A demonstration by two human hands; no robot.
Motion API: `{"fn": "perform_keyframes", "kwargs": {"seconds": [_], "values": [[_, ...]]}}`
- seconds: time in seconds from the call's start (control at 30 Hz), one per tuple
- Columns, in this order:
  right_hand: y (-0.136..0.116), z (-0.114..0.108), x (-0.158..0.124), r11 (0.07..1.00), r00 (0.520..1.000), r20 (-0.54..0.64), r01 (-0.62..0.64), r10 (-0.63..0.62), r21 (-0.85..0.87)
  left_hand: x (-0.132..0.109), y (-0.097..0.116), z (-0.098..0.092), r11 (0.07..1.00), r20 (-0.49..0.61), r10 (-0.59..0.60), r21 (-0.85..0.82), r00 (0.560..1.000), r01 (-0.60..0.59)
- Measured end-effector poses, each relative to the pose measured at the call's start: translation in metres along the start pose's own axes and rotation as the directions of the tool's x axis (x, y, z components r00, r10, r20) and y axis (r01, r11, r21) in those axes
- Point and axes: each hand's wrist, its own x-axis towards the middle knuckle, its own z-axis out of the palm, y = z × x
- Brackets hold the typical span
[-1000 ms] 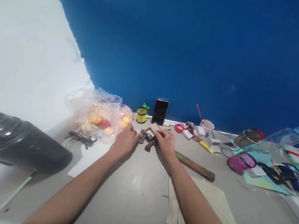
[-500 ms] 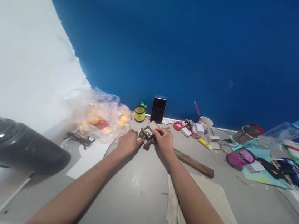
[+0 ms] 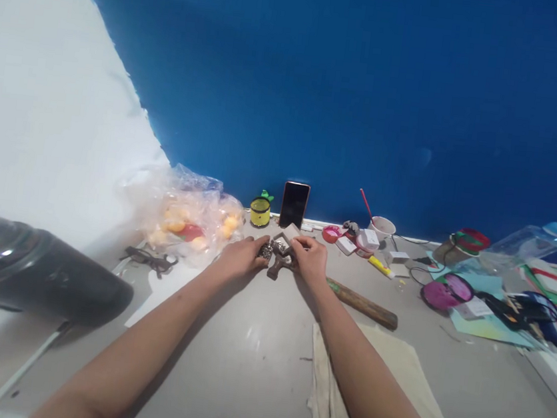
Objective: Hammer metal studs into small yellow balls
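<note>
Both my hands meet far out on the grey floor, near the blue wall. My left hand (image 3: 241, 258) has its fingers curled against a small open box (image 3: 280, 245) of shiny metal bits. My right hand (image 3: 309, 261) pinches the box's other side, fingers closed on it. Just below the box lies a hammer (image 3: 349, 299), its dark head between my hands and its wooden handle running off to the right under my right wrist.
A phone (image 3: 294, 205) leans on the wall behind a yellow cup (image 3: 260, 212). A plastic bag of fruit (image 3: 188, 216) sits left. A black cylinder (image 3: 35, 270) lies near left. Cloth (image 3: 380, 375) lies under my right arm. Craft clutter (image 3: 475, 292) fills the right.
My hands have drawn closer together around the small box, and the left fingers now touch it. The view shifted slightly.
</note>
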Motion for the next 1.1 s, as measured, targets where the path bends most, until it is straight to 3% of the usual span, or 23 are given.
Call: {"fn": "perform_keyframes", "kwargs": {"seconds": [0.33,0.43,0.5,0.57,0.67,0.8,1.1], "values": [[-0.002,0.002,0.000,0.998,0.999,0.017,-0.035,0.034,0.042,0.016,-0.018,-0.006,0.985,0.084,0.075,-0.161,0.994,-0.061],[-0.006,0.003,-0.003,0.996,0.999,0.035,-0.031,0.028,0.088,0.011,-0.020,-0.006,0.980,-0.043,0.026,-0.195,0.999,-0.034],[-0.009,0.004,-0.005,0.993,0.999,0.035,-0.010,0.006,0.119,0.007,-0.020,-0.007,0.970,-0.191,-0.035,-0.241,0.981,-0.012],[-0.012,0.005,-0.008,0.990,0.999,0.016,0.040,-0.042,0.135,0.004,-0.019,-0.009,0.941,-0.262,-0.103,-0.339,0.960,0.008],[-0.015,0.007,-0.011,0.980,0.987,-0.008,0.160,-0.160,0.115,0.003,-0.016,-0.017,0.871,-0.201,-0.131,-0.491,0.971,0.016],[-0.015,0.008,-0.013,0.953,0.955,-0.012,0.296,-0.296,0.070,0.011,-0.018,-0.030,0.833,-0.041,-0.043,-0.554,0.998,0.013],[-0.012,0.007,-0.013,0.916,0.913,0.066,0.402,-0.402,0.016,0.032,-0.028,-0.043,0.771,0.104,0.089,-0.637,0.991,-0.003]]}}
